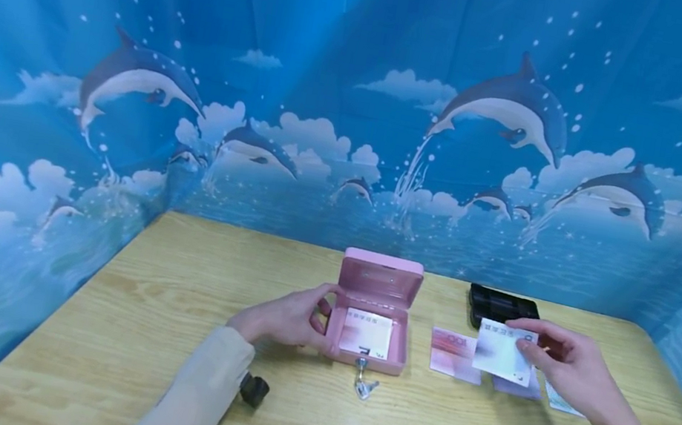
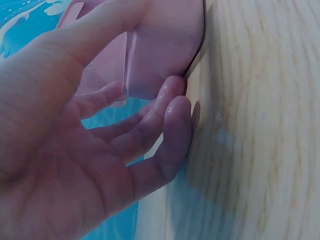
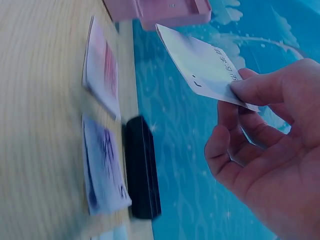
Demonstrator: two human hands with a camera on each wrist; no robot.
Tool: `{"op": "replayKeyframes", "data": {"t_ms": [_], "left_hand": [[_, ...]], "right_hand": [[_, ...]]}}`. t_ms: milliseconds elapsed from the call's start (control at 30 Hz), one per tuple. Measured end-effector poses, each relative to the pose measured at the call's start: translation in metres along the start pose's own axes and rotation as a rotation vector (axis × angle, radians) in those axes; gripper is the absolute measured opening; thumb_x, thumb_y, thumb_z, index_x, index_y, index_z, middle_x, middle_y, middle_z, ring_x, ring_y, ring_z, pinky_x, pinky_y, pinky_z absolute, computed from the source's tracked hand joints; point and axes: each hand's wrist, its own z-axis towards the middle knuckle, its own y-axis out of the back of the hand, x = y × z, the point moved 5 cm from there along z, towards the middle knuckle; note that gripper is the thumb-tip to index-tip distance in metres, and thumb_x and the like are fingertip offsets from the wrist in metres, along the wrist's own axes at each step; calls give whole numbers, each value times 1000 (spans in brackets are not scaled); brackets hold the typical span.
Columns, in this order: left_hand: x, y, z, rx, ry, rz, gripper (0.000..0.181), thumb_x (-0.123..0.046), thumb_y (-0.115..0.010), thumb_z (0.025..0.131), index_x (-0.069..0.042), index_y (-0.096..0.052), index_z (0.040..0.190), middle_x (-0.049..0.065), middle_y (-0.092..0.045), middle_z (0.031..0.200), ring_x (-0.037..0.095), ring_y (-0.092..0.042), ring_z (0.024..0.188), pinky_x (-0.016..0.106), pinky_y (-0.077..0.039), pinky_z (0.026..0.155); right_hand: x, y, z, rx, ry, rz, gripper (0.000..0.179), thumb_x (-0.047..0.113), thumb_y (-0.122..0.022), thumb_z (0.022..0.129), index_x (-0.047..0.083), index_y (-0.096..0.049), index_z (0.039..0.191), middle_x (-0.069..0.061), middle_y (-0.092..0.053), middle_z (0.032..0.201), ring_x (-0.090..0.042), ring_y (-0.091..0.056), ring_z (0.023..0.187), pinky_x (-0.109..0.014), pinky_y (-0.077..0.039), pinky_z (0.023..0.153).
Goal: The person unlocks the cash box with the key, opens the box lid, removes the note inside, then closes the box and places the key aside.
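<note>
A small pink cash box (image 1: 400, 350) stands on the table with its lid raised, and a pale pinkish banknote (image 1: 367, 331) lies inside. My left hand (image 1: 295, 316) grips the box's left side, thumb toward the front and fingers curled toward the back. In the left wrist view, fingertips (image 2: 172, 85) touch the pink wall near its bottom edge. Pinched between thumb and fingers of my right hand (image 1: 570, 360) is a folded, whitish banknote (image 1: 503, 351), raised above the table. Keys (image 1: 364, 388) hang from the lock at the box's front.
Right of the box lie a red folded banknote (image 1: 453, 353), a purple one (image 3: 106, 167) and a greenish one (image 1: 562, 400). A black wallet-like case (image 1: 482, 301) sits behind them. A dolphin-printed curtain (image 1: 328, 128) rises along the edges of the wooden table (image 1: 205, 257).
</note>
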Motion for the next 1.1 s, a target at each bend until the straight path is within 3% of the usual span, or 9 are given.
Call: {"op": "replayKeyframes", "data": {"t_ms": [233,500,733,900,1000,1100], "left_hand": [[-1,0,2,-4,11,18,101,-35,-93,74,-26,-34,155,6,-58,128,17,-65,101,31,-60,76],[-2,0,-1,-1,10,30,98,-33,-92,76,-25,-35,155,7,-59,129,17,-65,101,32,-60,77],[-2,-1,0,-6,14,47,95,-34,-91,77,-26,-36,155,6,-59,128,18,-64,102,32,-60,76],[-3,-2,0,-5,11,47,95,-33,-90,78,-26,-36,155,5,-59,128,18,-63,101,32,-60,75],[-3,-2,0,-3,11,42,96,-33,-91,78,-25,-35,155,6,-59,128,18,-63,101,32,-60,75],[-3,-1,-1,-1,16,29,98,-33,-91,77,-24,-34,157,7,-59,128,18,-64,102,32,-60,75]], "right_hand": [[-24,14,-9,-32,-35,-5,34,29,-58,106,13,-65,134,0,-57,81,-18,-44,58,-33,-35,46],[-51,34,-20,-87,-27,-2,31,23,-58,106,7,-65,131,17,-62,90,-19,-47,61,-34,-35,46],[-77,45,-30,-158,-81,-117,30,22,-56,106,4,-65,129,21,-58,91,-16,-46,62,-32,-35,46],[-92,56,-33,-186,-131,-177,29,18,-54,107,2,-65,128,33,-51,93,-10,-47,66,-31,-35,47],[-100,61,-33,-179,-164,-200,30,15,-51,107,-1,-64,129,17,-62,103,-9,-46,67,-31,-35,48],[-106,64,-32,-164,-195,-222,31,12,-49,108,-2,-62,132,-17,-64,115,-10,-44,67,-31,-34,48]]}}
